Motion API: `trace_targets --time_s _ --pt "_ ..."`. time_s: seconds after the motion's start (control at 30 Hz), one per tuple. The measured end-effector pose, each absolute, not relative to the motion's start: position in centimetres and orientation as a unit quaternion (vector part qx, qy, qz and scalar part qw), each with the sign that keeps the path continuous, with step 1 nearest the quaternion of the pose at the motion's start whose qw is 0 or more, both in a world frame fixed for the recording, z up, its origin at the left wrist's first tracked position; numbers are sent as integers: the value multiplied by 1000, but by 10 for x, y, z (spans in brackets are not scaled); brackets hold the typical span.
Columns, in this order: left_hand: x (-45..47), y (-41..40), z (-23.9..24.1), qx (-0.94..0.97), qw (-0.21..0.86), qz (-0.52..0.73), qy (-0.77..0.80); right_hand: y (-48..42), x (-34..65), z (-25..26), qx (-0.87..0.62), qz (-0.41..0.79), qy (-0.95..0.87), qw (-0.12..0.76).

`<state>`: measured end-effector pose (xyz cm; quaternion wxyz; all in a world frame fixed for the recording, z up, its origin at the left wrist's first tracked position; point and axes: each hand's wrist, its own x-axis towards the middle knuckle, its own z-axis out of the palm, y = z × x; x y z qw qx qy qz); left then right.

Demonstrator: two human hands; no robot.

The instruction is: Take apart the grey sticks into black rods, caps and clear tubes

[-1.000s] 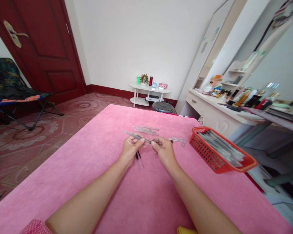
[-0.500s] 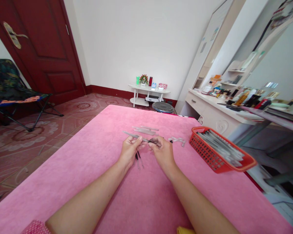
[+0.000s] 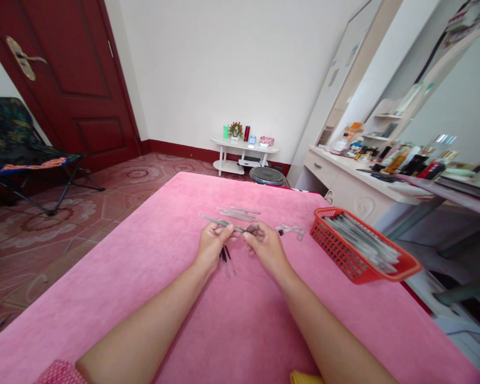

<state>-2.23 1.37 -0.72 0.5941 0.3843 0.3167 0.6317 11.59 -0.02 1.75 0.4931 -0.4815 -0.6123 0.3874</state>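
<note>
My left hand [image 3: 212, 244] pinches a thin grey pen barrel [image 3: 214, 220] that sticks out to the left above the pink cloth [image 3: 152, 256]. My right hand [image 3: 266, 244] is closed on the barrel's other end, fingertips almost touching the left ones. Two or three dark refills [image 3: 226, 256] lie on the cloth just under my left hand. More clear barrels [image 3: 238, 213] lie beyond the hands, and small clear parts [image 3: 290, 230] lie to the right.
A red plastic basket [image 3: 344, 256] full of grey pens stands at the right edge of the cloth. Beyond are a white dresser [image 3: 344, 181] with bottles, a low white shelf [image 3: 244, 152], a dark round stool [image 3: 267, 175], a folding chair [image 3: 20, 154] and a red door [image 3: 72, 69].
My hands have drawn slightly closer together on the pen barrel; otherwise nothing has visibly moved.
</note>
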Motion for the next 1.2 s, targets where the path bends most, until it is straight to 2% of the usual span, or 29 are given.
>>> trace_targets --time_s 0.17,0.3,0.47,0.6,1.2 --pt "-22 12 -7 407 589 619 323 -1 119 16 -499 376 -628 464" --pt "-21 13 -8 404 588 623 322 -1 119 17 -492 353 -637 478" --pt "-21 12 -7 407 589 619 323 -1 119 17 -504 373 -640 445" --pt "-21 12 -7 407 587 623 318 0 120 16 -493 340 -645 474" --pt "-21 12 -7 394 592 627 319 1 119 17 -480 377 -637 470"
